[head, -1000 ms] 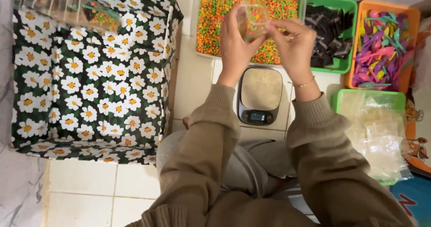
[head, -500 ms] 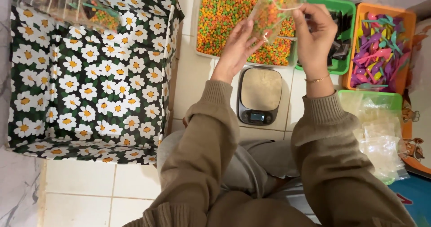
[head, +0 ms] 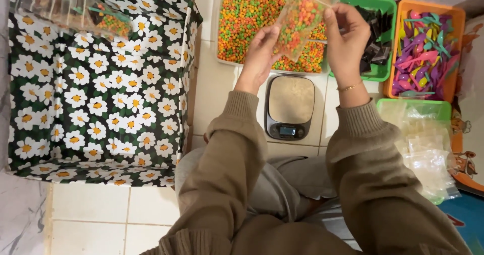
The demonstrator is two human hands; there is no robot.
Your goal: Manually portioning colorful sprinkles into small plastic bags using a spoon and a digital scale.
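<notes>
Clear plastic, the small pouch (head: 298, 25) half full of orange and green pellets is pinched between your left hand (head: 259, 56) and right hand (head: 345, 36) above the grey kitchen scale (head: 290, 106), so keep its mouth upward.

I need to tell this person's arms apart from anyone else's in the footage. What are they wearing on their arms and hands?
Both arms are in long olive-brown knitted sleeves with ribbed cuffs. The left hand is bare, with no glove or ring to be seen. The right hand is bare too, with a thin gold-coloured bracelet at the wrist, just above the cuff.
</notes>
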